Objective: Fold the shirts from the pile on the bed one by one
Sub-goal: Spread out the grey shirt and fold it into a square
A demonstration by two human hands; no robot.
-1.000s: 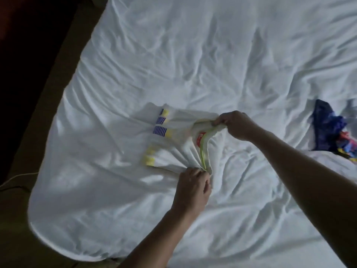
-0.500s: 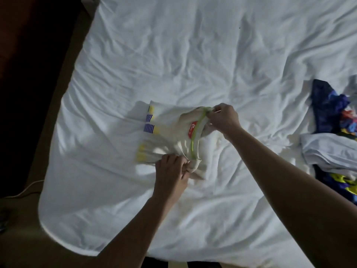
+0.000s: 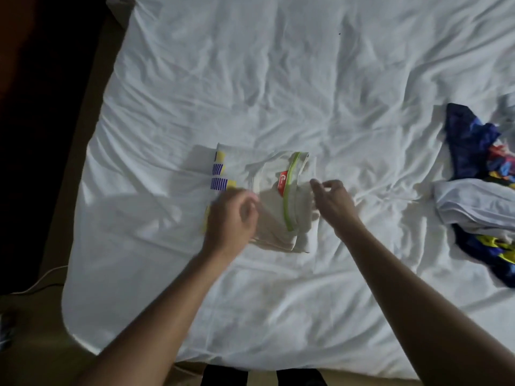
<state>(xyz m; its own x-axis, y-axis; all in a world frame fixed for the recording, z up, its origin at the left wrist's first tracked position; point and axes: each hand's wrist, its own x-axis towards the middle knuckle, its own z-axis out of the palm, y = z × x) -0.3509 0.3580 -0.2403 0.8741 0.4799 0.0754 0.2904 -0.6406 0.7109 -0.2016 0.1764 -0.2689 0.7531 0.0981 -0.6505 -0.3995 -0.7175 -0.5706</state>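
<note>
Head — shirt [image 3: 274,199] between left grip [image 3: 231,218], right grip [image 3: 333,201]

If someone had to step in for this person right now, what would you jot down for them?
Left hand: blurred, fingers curled over the left part of the white shirt; I cannot tell whether it grips cloth.
Right hand: fingers loose at the shirt's right edge, seemingly holding nothing.
Shirt: lies folded into a compact packet in the middle of the bed, green collar trim and red label facing up.
Done: this shirt looks folded, or nearly so.
Left: smooth it if needed, then take the next from the pile at the right edge, where white and dark blue patterned garments lie unfolded.
</note>
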